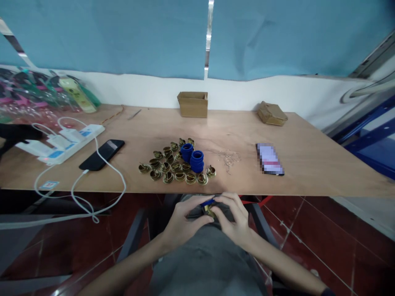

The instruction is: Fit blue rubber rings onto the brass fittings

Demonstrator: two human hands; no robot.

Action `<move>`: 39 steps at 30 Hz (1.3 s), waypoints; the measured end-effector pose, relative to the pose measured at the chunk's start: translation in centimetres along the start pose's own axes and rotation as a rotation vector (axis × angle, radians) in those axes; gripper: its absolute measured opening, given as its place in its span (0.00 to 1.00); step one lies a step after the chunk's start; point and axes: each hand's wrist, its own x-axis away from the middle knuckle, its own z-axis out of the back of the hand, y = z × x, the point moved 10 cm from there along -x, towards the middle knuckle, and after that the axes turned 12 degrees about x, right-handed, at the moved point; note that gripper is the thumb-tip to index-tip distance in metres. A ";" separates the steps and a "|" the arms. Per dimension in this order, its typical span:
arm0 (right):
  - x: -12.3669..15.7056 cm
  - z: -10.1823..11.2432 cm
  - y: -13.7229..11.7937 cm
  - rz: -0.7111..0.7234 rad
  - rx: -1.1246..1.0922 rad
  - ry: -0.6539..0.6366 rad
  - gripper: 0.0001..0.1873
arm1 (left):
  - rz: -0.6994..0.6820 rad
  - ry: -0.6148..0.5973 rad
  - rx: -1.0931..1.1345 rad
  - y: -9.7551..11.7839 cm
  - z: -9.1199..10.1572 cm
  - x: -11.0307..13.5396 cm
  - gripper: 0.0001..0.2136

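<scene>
Over my lap, just in front of the table edge, my left hand [182, 221] and my right hand [235, 220] meet around a small brass-coloured fitting [209, 210]. A blue ring [207, 202] shows at the top of this fitting. Both hands have fingertips and thumbs closed on the piece, which they partly cover. On the table beyond lie several similar brass-coloured fittings [168, 177], round with a flat tab across the opening. Two short stacks of blue rings [197, 161] stand at the right side of that group.
A phone [269, 159] lies to the right, near thin tangled strands [228, 158]. On the left are a black phone [102, 155], a white power strip [72, 144] with looping cables and several bottles [40, 94]. Cardboard boxes [194, 106] stand at the back.
</scene>
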 end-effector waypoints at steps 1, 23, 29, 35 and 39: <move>-0.2 0.0 0.1 -0.016 -0.007 -0.011 0.13 | -0.005 -0.018 -0.005 0.1 -0.1 0.0 0.19; -0.5 -0.9 -0.4 0.036 0.061 -0.148 0.08 | -0.070 -0.050 -0.142 0.2 -0.6 0.0 0.22; -0.4 -1.2 -0.3 0.012 0.038 -0.220 0.08 | 0.080 -0.032 -0.147 -0.6 -0.9 0.1 0.22; -0.2 -1.5 -0.3 -0.014 0.017 -0.267 0.06 | 0.198 -0.025 -0.027 -1.6 -1.2 0.4 0.17; 0.0 -2.0 -0.1 -0.031 0.008 -0.295 0.07 | 0.205 -0.001 -0.030 -1.8 -0.9 0.2 0.18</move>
